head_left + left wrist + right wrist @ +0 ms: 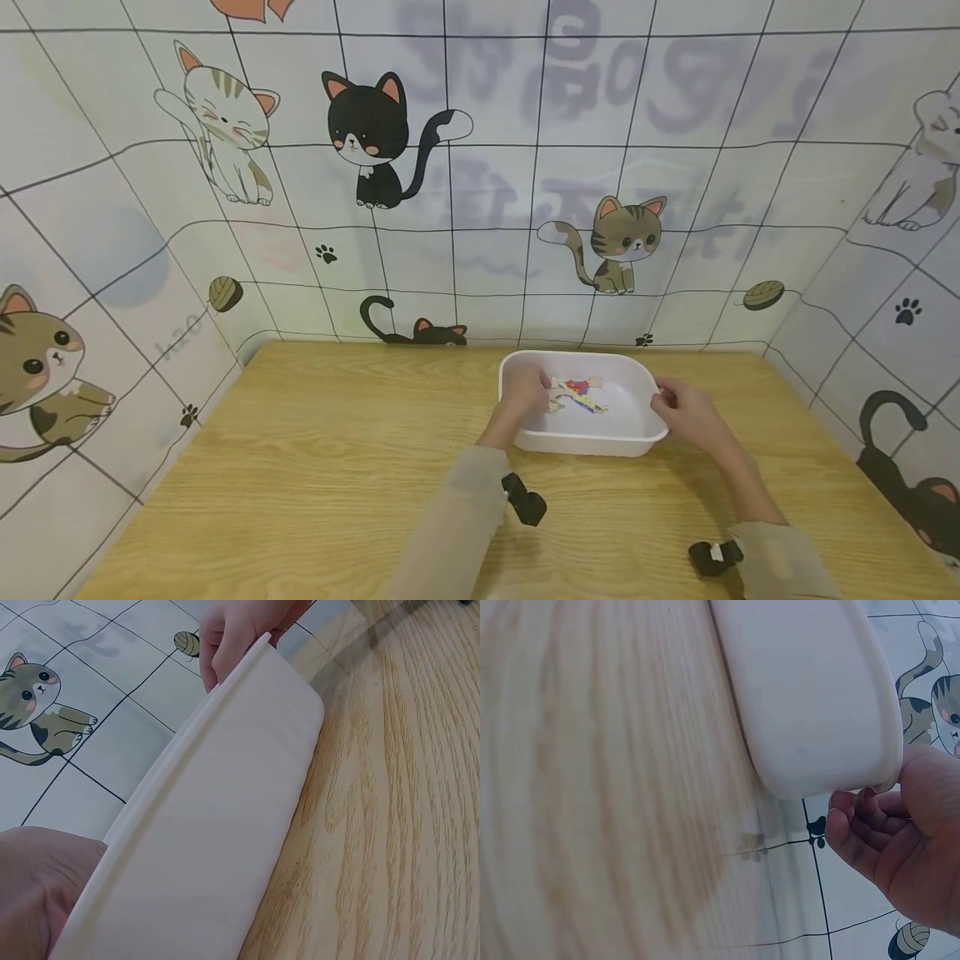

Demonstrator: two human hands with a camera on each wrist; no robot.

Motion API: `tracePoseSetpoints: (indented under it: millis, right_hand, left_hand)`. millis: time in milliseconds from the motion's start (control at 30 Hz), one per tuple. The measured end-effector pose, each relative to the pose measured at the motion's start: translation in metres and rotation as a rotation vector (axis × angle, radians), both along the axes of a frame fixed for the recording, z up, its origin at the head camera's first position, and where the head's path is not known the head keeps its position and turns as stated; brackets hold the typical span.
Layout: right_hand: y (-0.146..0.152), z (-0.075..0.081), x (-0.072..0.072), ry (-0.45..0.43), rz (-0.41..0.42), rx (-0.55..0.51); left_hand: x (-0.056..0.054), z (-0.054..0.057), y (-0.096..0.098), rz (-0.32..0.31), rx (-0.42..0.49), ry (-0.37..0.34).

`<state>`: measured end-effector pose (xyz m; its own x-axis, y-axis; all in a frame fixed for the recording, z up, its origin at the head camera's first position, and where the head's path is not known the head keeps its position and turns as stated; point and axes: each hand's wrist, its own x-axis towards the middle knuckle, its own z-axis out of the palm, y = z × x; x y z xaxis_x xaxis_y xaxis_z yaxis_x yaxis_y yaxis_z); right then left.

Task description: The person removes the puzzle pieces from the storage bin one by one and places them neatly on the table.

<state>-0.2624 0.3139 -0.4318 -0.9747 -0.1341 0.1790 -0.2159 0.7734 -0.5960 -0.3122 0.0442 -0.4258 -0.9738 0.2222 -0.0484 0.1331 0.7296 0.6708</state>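
Observation:
A white plastic tray (587,445) with raised sides stands on the wooden table. Inside it lie small flat pieces (581,395) in red, blue, yellow and cream; their kind is too small to make out. My left hand (525,390) reaches over the tray's left side, fingertips down beside the pieces. In the left wrist view the tray wall hides those fingers, so I cannot tell whether they pinch anything. At the tray's right end my right hand (684,408) grips the rim. The right wrist view shows its fingers (866,814) curled beneath the rim's edge.
The wooden table (337,450) extends around the tray, widest to the left. Behind and at both sides rise walls (495,183) of cat-printed sheeting. Black wrist cameras (525,500) sit at both sleeves.

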Motion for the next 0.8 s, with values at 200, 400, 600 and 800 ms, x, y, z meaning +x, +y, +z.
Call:
tracePoseSetpoints:
  millis: [200,400,600,800]
  right_hand:
    - [-0.0009,0.0012,-0.0004,0.001,0.000,0.007]
    - [-0.0005,0.0004,-0.0013,0.014,0.000,0.015]
    - [0.0002,-0.0002,-0.0022,0.003,0.006,0.013]
    - [-0.0012,0.0004,0.0004,-0.002,0.006,0.013]
  left_hand:
    - [0.0019,-0.0021,-0.0011,-0.029,0.012,-0.039]
    - [0.0037,-0.0029,-0.0015,-0.047,0.020,-0.038]
    - [0.0081,0.0003,-0.0025,-0.044,0.109,-0.033]
    - [0.0091,0.0039,-0.0039,-0.044,0.175,-0.021]
